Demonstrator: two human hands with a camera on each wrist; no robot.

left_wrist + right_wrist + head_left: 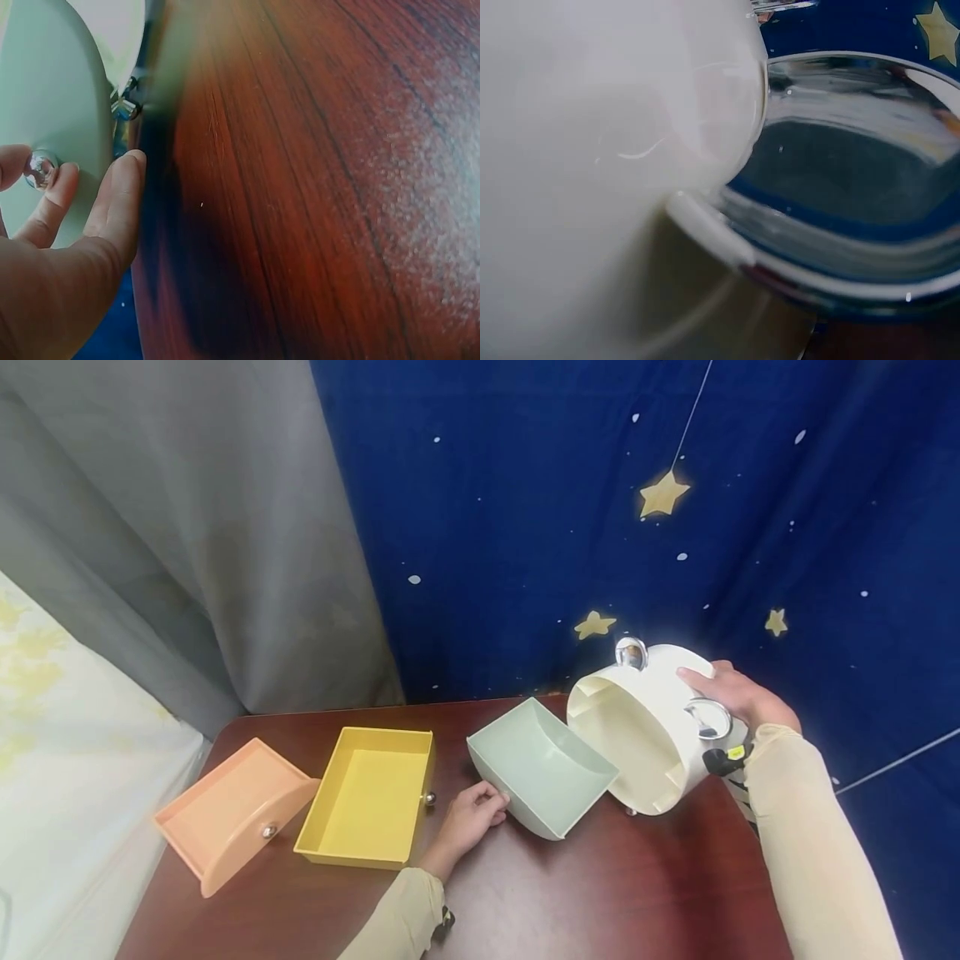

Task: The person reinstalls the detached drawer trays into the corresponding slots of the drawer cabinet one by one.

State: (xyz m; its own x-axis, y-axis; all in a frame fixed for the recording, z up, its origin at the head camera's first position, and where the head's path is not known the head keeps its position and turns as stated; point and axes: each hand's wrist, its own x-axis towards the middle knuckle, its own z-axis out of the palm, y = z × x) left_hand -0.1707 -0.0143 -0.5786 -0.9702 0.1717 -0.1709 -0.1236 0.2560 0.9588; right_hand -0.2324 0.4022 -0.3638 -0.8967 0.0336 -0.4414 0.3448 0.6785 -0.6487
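A pale green drawer (540,760) with a curved front lies tilted, its far end at the mouth of a white rounded casing (671,672). My left hand (472,817) pinches the drawer's round silver knob (41,169) between thumb and finger; its other fingers extend beside the drawer front in the left wrist view. My right hand (742,695) grips the back of the casing, which leans with its opening toward the drawer. Shiny chrome rings (708,718) stick out from the casing. The right wrist view shows the casing's white wall (592,97) and one chrome ring (840,289), without the fingers.
Left of the green drawer, a yellow drawer (375,802) with a silver knob lies on the dark red table (570,902). Farther left is an orange drawer (232,810). A grey curtain (292,568) and a blue star-patterned curtain (510,543) hang behind the table.
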